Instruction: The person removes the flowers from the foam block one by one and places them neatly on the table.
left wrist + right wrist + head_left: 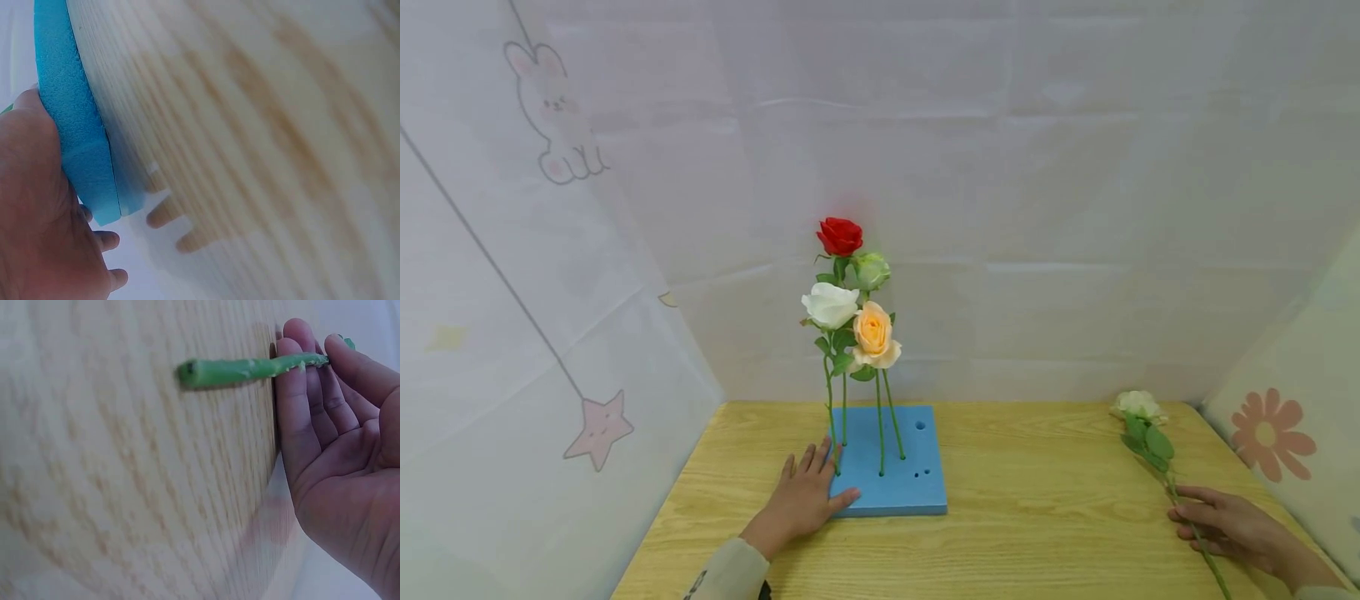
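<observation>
My left hand (pixel 805 500) rests with spread fingers on the left front corner of a blue foam block (pixel 895 497). Its thumb lies along the block's top in the head view. Upright in the block's holes stand a red rose (pixel 840 237), a pale green rose (pixel 873 271), a white rose (pixel 831 306) and a peach rose (pixel 874 335). Far to the right, my right hand (pixel 1232 529) pinches the stem of a cream-white rose (pixel 1138 406), whose head points away from me. The cut end of that green stem (pixel 231 372) sticks out past the fingers in the right wrist view.
The wood-grain table (pixel 1037 500) carries the block and the flower. Several holes (pixel 921 426) show along the block's right side. A pale cloth wall (pixel 1037 208) rises behind the table, with printed cloth (pixel 512 350) on the left.
</observation>
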Available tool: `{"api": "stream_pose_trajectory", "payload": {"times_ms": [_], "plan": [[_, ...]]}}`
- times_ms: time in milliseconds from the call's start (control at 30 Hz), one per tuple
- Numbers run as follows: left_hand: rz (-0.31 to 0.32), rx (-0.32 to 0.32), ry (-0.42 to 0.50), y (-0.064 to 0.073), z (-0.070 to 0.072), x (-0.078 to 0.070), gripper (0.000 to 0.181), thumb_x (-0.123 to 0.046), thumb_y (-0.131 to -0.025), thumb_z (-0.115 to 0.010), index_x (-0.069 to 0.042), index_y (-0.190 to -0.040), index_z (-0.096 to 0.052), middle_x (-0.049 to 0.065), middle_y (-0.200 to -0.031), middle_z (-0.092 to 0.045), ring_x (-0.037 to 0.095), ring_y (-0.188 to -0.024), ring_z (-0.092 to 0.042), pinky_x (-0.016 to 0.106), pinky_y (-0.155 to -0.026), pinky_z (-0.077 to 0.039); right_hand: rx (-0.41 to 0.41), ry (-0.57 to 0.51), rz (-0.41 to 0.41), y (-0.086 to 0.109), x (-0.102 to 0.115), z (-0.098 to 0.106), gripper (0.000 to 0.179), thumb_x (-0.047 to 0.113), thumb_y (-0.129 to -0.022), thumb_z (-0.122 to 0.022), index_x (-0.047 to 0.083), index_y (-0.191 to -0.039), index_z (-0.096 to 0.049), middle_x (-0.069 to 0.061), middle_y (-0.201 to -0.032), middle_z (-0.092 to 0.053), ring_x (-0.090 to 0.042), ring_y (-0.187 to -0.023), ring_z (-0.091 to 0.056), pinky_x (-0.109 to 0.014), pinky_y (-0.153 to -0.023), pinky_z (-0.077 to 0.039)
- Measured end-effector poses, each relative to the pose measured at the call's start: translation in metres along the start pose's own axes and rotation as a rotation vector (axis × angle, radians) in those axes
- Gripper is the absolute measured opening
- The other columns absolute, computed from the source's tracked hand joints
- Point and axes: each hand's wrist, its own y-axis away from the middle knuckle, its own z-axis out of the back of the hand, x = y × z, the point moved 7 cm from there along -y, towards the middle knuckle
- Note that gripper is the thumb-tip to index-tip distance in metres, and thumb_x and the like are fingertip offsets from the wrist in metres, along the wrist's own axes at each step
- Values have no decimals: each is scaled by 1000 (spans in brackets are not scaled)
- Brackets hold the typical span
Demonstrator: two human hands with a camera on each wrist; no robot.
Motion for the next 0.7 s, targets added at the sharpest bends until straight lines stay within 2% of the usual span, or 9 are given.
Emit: {"api": "stream_pose_trajectory", "payload": {"times_ms": [300, 433, 567, 700], "plan": [[-14, 2, 23, 0, -1, 1, 93, -76, -97, -34, -9, -161, -29, 16, -170, -9, 46, -152, -18, 73, -114, -12, 25, -42, 12, -1, -1, 1, 54, 19, -111, -44, -12, -152, -29, 0, -121, -71, -23, -109, -70, -41, -92, -57], [-10, 12, 23, 0, -1, 2, 92, -76, -97, -34, -10, -161, -28, 15, -170, -8, 46, -152, -16, 72, -115, -11, 14, -45, 19, 0, 3, 0, 53, 18, -111, -45, -14, -151, -30, -2, -120, -70, -24, -109, -70, -42, -92, -57], [0, 24, 8, 0, -1, 2, 93, -77, -96, -31, -10, -161, -29, 13, -170, -7, 44, -153, -16, 71, -116, -12, -51, 67, 18, 1, 8, 3, 60, 20, -110, -46, -21, -149, -24, -2, -118, -70, -23, -105, -71, -39, -87, -58], [7, 30, 4, 0, -1, 1, 95, -79, -95, -29, -11, -161, -30, 12, -170, -7, 43, -153, -16, 70, -117, -13, -147, 229, 22, 3, 15, 10, 58, 23, -109, -50, -20, -145, -35, 0, -113, -72, -18, -98, -72, -37, -82, -59]]}}
